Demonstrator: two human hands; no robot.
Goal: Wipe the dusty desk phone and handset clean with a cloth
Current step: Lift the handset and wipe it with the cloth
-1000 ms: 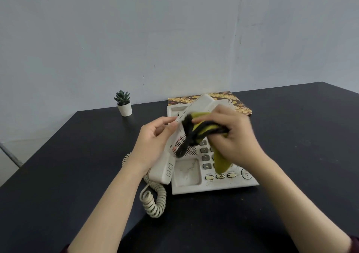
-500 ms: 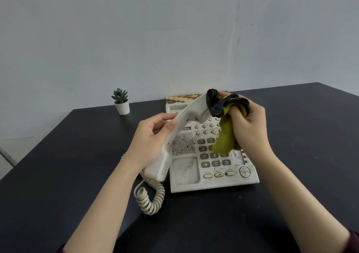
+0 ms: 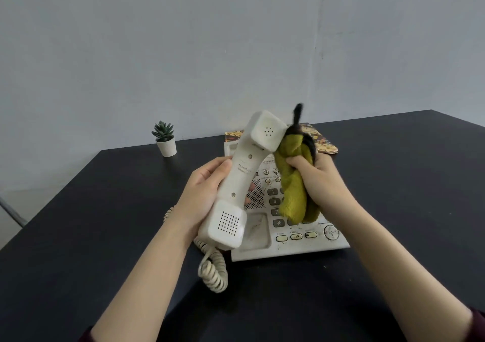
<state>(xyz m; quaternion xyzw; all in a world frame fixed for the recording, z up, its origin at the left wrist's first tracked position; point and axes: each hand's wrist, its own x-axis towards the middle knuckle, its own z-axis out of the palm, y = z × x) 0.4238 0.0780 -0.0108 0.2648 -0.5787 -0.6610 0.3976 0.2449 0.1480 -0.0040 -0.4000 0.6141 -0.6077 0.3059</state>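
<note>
Now my left hand (image 3: 202, 197) has turned the gripped handset (image 3: 244, 181) face-up, right hand (image 3: 319, 181) clutching the cloth (image 3: 292, 184) against its earpiece, so wiping continues.

Desk phone (image 3: 290, 247) sits centre frame on the table (image 3: 393, 210), slightly right of middle. Handset (image 3: 240, 181) is held above the phone's left part, tilted, earpiece end toward upper centre, mouthpiece end lower, nearer the camera. Left hand (image 3: 202, 194) wraps the handset's middle from the left. Right hand (image 3: 321, 181) is right of the handset, over the keypad, w/ cloth (image 3: 295, 184) bunched in it; cloth's top touches the earpiece end. Coiled cord (image 3: 212, 270) lies on the table below the handset, left of the phone's front corner. Potted plant (image 3: 164, 138) stands upper left, near the table's far edge. Patterned box (image 3: 324, 142) lies behind the phone.
</note>
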